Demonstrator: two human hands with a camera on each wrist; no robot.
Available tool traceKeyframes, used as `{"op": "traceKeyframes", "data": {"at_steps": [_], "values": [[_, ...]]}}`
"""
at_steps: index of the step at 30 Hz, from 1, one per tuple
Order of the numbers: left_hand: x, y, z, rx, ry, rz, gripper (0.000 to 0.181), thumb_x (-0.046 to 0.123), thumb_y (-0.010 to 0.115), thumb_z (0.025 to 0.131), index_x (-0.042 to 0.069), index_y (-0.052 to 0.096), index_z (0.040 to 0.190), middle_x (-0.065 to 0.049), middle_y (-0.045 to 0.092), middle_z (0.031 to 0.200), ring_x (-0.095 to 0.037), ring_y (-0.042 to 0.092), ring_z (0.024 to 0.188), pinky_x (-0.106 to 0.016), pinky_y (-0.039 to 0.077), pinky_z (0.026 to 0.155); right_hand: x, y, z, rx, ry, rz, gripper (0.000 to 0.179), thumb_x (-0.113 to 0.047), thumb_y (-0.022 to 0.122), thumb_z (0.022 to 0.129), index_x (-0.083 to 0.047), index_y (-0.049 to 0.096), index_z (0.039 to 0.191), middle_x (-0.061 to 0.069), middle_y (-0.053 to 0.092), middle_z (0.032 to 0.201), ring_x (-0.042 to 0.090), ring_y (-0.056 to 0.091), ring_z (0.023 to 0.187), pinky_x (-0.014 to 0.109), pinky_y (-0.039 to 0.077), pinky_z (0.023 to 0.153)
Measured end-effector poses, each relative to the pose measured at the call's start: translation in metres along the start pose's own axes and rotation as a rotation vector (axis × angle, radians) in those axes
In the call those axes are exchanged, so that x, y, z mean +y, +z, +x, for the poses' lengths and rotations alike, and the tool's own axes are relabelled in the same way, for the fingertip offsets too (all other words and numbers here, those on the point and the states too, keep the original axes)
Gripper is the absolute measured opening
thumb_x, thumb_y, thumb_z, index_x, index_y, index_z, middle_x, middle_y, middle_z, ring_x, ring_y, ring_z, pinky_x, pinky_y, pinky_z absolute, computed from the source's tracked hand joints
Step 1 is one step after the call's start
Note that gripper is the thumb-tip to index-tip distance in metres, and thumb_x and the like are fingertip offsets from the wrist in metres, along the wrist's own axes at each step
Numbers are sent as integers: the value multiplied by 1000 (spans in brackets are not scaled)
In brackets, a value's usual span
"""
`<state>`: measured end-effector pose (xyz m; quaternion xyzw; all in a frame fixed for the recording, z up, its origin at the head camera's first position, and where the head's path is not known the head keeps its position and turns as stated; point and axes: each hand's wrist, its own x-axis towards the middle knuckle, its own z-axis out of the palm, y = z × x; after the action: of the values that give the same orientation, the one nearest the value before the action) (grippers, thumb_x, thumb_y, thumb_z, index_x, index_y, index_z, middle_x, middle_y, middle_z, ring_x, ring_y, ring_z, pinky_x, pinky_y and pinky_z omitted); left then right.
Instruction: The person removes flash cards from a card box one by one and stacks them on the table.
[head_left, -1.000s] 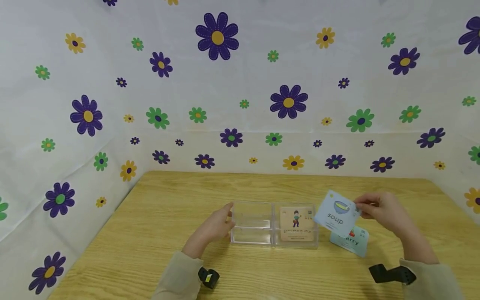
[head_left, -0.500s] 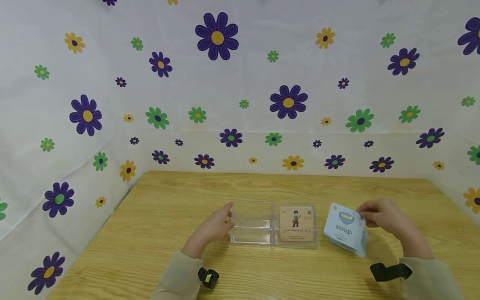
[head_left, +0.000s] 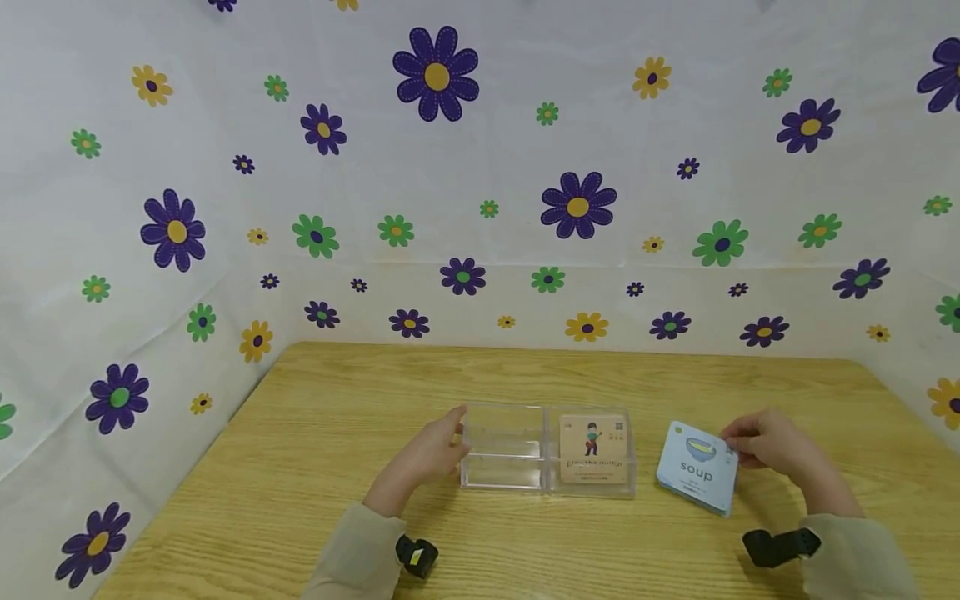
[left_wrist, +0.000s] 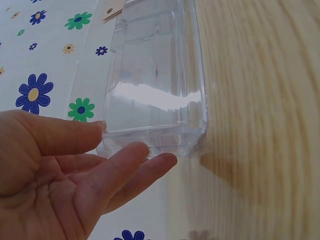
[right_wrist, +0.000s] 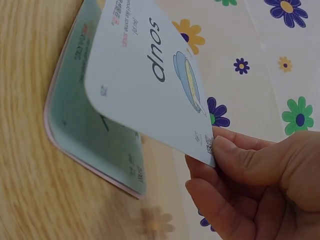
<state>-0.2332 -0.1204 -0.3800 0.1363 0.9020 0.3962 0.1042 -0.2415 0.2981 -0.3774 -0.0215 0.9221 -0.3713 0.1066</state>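
While the right hand (head_left: 776, 450) pinches the corner of a soup card (head_left: 699, 465), tilted above a green card (right_wrist: 92, 117) on the bench (head_left: 420, 375), the left hand (head_left: 423, 458), fingers loosely extended, touches the nearest end of a clear box (head_left: 502, 427). Between both hands, the box's other half shows a tan card (head_left: 581, 467). Beyond them hangs flowered cloth (head_left: 495, 150).

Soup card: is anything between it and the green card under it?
Nothing visible: the right wrist view shows just a gap between the soup card, pinched by the right hand, and the green card. Far edges are cut off there.
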Motion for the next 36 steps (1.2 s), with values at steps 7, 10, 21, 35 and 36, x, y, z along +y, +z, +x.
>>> {"op": "traceKeyframes", "data": {"at_steps": [7, 10, 21, 35, 36], "values": [[-3, 0, 0, -4, -7, 8, 54, -1, 47, 89, -8, 20, 136, -30, 41, 123, -25, 59, 74, -33, 48, 62, 5, 5, 4, -11, 20, -15, 15, 6, 48, 86, 12, 60, 93, 12, 58, 82, 18, 51, 68, 32, 48, 61], [-6, 2, 0, -10, -15, 11, 55, 0, 47, 89, -8, 20, 136, -29, 42, 123, -23, 58, 74, -32, 48, 61, 9, 8, 5, -26, 18, -36, 14, 6, 49, 85, 12, 60, 92, 12, 58, 81, 18, 51, 67, 32, 48, 60], [-8, 3, 5, -10, -2, -4, 55, -1, 47, 89, -7, 19, 136, -29, 41, 123, -23, 57, 70, -31, 46, 57, 10, 8, 7, -37, 10, -91, 13, 7, 50, 83, 12, 60, 89, 10, 55, 78, 20, 48, 68, 31, 46, 59], [-8, 0, 5, -6, 11, 13, 56, 0, 47, 89, -7, 19, 137, -29, 42, 122, -20, 55, 68, -29, 46, 56, 9, 10, 9, -25, 13, -126, 11, 6, 54, 80, 10, 59, 89, 13, 57, 81, 22, 50, 72, 34, 48, 63], [-8, 0, 5, -6, 13, 16, 55, -1, 47, 89, -7, 19, 136, -29, 42, 122, -20, 56, 67, -29, 46, 56, 10, 10, 10, -24, 16, -126, 11, 6, 54, 80, 10, 59, 89, 12, 57, 81, 22, 50, 72, 34, 47, 63]]}}
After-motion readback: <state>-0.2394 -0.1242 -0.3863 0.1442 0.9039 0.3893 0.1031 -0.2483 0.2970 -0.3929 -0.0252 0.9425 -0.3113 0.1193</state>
